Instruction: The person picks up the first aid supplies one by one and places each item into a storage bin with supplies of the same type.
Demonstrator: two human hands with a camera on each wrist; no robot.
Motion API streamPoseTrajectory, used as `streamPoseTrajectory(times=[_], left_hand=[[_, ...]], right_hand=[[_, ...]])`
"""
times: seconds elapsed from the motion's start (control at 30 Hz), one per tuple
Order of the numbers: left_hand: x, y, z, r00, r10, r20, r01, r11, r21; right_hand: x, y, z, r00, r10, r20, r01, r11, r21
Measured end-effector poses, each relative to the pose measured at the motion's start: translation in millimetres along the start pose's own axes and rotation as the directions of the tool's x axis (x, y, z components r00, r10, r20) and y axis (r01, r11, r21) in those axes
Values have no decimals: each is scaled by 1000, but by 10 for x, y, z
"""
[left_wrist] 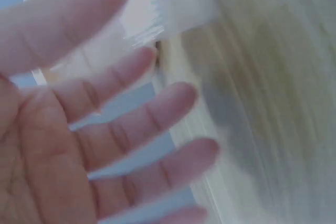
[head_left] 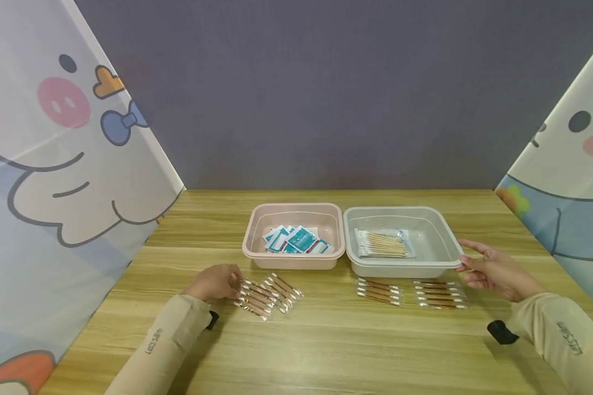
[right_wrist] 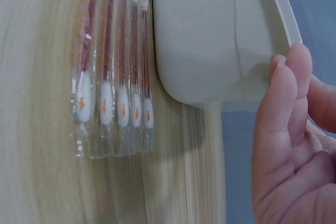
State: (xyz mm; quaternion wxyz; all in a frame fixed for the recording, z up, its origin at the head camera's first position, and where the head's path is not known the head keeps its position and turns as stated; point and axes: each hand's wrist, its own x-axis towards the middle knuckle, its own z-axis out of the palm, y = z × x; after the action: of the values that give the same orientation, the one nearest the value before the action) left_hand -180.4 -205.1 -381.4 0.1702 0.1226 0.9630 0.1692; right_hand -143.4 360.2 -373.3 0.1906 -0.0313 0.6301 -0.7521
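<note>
My left hand (head_left: pixel 217 281) is at the left end of two overlapping clear strips of brown-stemmed cotton swabs (head_left: pixel 257 300), below the pink basin (head_left: pixel 293 263). Its fingers (left_wrist: pixel 152 119) are spread and fairly straight in the blurred left wrist view, with shiny clear plastic (left_wrist: pixel 142 19) beyond the thumb and index finger. At the right, my right hand (head_left: pixel 499 271) pinches the near right corner of the pale grey basin (head_left: pixel 400 270) by its rim. Two more swab strips lie in front of that basin, one by its left part (head_left: pixel 378 291) and another (head_left: pixel 438 294) nearer the right hand.
Teal-and-white sachets (head_left: pixel 301 240) lie in the pink basin. The pale basin holds a clear bag of wooden cotton swabs (head_left: pixel 384 243). Both basins stand side by side on the wooden table (head_left: pixel 316 351), between a grey back panel (head_left: pixel 336 99) and cartoon-printed side panels.
</note>
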Motion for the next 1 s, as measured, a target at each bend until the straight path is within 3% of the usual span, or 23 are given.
streamPoseTrajectory(times=[0.13, 0.23, 0.33, 0.67, 0.83, 1.0], left_hand=[[27, 35, 15, 991, 130, 3, -130, 991, -25], [65, 64, 51, 969, 245, 40, -244, 969, -37], [112, 88, 89, 946, 315, 72, -314, 949, -24], [201, 128, 82, 957, 267, 114, -282, 949, 142], [222, 95, 52, 937, 323, 135, -340, 931, 132], [241, 66, 23, 909, 394, 136, -401, 916, 24]], right_hand=[[1, -10, 2, 1000, 1, -7, -1, 1000, -14], [5, -17, 14, 1000, 9, -28, -10, 999, -38], [8, -15, 21, 999, 15, -37, -17, 998, -56], [10, -5, 23, 999, 7, -32, -8, 999, -34], [11, -6, 20, 1000, 7, -30, -8, 1000, -30], [9, -13, 11, 1000, 8, -26, -9, 1000, -20]])
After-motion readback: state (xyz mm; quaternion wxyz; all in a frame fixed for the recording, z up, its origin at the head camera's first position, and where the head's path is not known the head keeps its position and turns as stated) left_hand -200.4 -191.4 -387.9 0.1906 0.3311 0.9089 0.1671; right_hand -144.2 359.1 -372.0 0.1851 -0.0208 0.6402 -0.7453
